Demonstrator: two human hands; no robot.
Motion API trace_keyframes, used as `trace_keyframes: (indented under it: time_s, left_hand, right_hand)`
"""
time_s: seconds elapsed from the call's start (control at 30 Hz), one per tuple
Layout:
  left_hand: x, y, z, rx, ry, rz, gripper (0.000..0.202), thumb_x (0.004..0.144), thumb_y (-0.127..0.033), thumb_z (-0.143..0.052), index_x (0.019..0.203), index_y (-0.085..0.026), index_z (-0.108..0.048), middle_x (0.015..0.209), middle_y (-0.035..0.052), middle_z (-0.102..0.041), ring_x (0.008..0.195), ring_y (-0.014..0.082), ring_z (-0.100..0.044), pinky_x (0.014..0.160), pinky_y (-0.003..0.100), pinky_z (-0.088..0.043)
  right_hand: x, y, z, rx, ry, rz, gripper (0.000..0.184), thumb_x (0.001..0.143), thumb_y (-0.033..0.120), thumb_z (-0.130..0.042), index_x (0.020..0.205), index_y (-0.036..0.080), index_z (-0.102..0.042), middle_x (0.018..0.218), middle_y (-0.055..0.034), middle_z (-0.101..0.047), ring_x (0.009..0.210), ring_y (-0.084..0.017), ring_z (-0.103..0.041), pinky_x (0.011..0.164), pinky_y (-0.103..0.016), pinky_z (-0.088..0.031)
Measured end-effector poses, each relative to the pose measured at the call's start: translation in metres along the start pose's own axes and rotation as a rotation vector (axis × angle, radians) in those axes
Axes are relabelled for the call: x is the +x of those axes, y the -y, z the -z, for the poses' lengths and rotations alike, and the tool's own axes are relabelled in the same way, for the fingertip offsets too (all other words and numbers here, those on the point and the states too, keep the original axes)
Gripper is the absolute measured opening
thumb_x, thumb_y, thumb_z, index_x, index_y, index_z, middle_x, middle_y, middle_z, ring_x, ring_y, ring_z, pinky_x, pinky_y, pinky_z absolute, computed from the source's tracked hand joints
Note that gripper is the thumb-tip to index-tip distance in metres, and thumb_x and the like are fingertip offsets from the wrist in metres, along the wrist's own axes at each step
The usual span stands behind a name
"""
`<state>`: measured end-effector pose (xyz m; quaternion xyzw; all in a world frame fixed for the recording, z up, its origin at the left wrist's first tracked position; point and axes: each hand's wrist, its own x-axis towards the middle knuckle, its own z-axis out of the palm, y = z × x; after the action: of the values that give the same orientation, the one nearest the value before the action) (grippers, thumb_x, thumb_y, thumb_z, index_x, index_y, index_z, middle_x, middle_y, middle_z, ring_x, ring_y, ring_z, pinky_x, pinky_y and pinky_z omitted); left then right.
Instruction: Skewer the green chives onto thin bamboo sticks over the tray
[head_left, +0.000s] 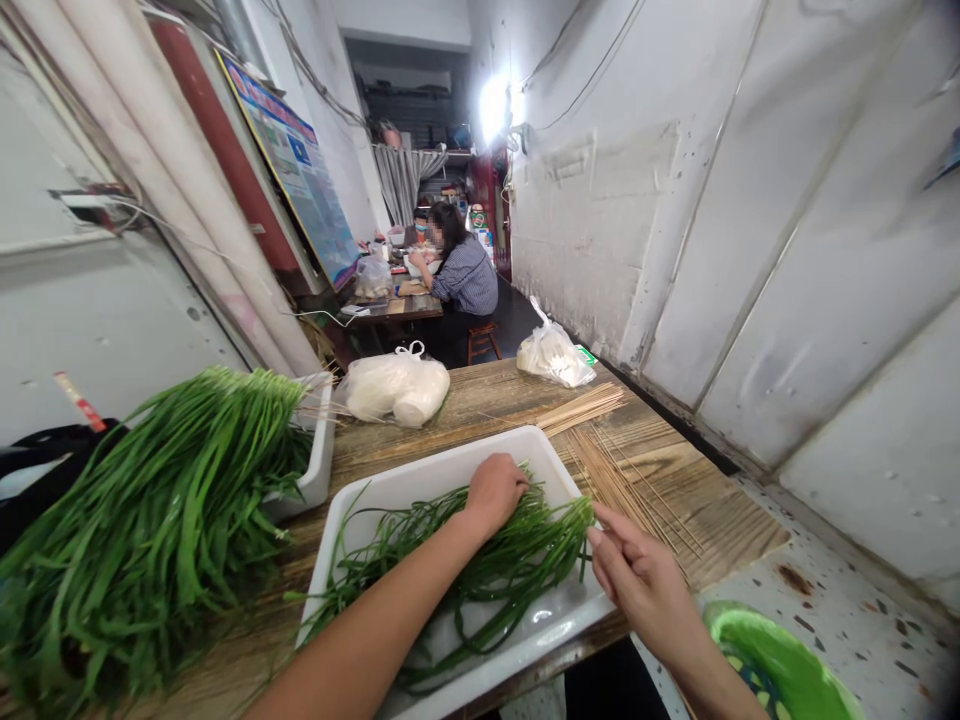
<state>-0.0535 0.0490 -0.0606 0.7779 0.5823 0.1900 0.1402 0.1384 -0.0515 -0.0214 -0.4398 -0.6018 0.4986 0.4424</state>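
Observation:
A white plastic tray (352, 500) on the wooden table holds long green garlic chives (480, 560). My left hand (496, 492) reaches over the tray, its fingers curled down around chive stems near the far side; the fingertips are partly hidden. At the tray's right edge, my right hand (645, 570) pinches the pale cut ends of a bunch between thumb and forefinger. Thin bamboo skewers (619, 480) lie on the table just beyond this hand. Whether it also grips a skewer is hard to make out.
A large heap of chives (180, 480) rests over a second white tray (322, 440) on the left. Two plastic bags (397, 385) (555, 352) stand on the table's far side. A green basin (780, 650) sits low right. A person (469, 270) sits at another table behind.

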Motion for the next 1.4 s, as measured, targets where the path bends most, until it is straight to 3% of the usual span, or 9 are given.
trace_keyframes:
  time_s: [0.13,0.27,0.37,0.5,1.4]
  left_hand:
    - [0.001,-0.006,0.007,-0.078,-0.053,0.065,0.023,0.075,-0.021,-0.049,0.073,-0.017,-0.071,0.075,0.0056,-0.068,0.073,0.0173,-0.057,0.068,0.026,-0.039]
    - [-0.003,-0.024,0.028,-0.473,-0.130,0.146,0.024,0.074,-0.030,-0.052,0.074,-0.016,-0.071,0.070,0.0024,-0.069,0.067,0.0170,-0.060,0.064,0.025,-0.043]
    - [-0.010,-0.043,0.042,-0.707,-0.175,0.215,0.022,0.068,-0.031,-0.059,0.077,-0.014,-0.071,0.075,0.0033,-0.071,0.072,0.0187,-0.062,0.069,0.027,-0.045]
    - [-0.018,-0.060,0.050,-0.846,-0.181,0.304,0.027,0.064,-0.028,-0.064,0.086,-0.014,-0.071,0.089,0.0059,-0.071,0.082,0.0206,-0.063,0.077,0.030,-0.046]
    - [-0.021,-0.057,0.045,-0.896,-0.211,0.327,0.025,0.062,-0.028,-0.066,0.082,-0.014,-0.072,0.087,0.0071,-0.072,0.082,0.0214,-0.065,0.076,0.029,-0.049]
  right_hand:
    - [0.001,-0.001,0.000,0.008,-0.011,0.012,0.048,0.086,0.040,-0.047,0.122,0.008,-0.048,0.047,0.0073,-0.036,0.042,-0.009,-0.035,0.040,-0.020,-0.027]
    - [0.004,0.000,0.001,0.000,0.001,0.023,0.043,0.088,0.037,-0.046,0.121,0.008,-0.049,0.048,0.0080,-0.035,0.042,-0.008,-0.033,0.042,-0.020,-0.027]
    - [0.005,0.000,0.000,0.014,0.010,0.035,0.042,0.089,0.036,-0.045,0.120,0.009,-0.048,0.048,0.0085,-0.034,0.042,-0.008,-0.033,0.041,-0.020,-0.025]
    - [0.004,-0.003,-0.002,0.042,0.008,0.045,0.041,0.089,0.034,-0.044,0.121,0.009,-0.048,0.048,0.0091,-0.033,0.041,-0.007,-0.032,0.041,-0.020,-0.024]
    - [0.006,0.005,-0.002,0.043,0.020,0.032,0.043,0.088,0.038,-0.044,0.115,0.006,-0.051,0.047,0.0090,-0.032,0.041,-0.007,-0.030,0.040,-0.020,-0.023]
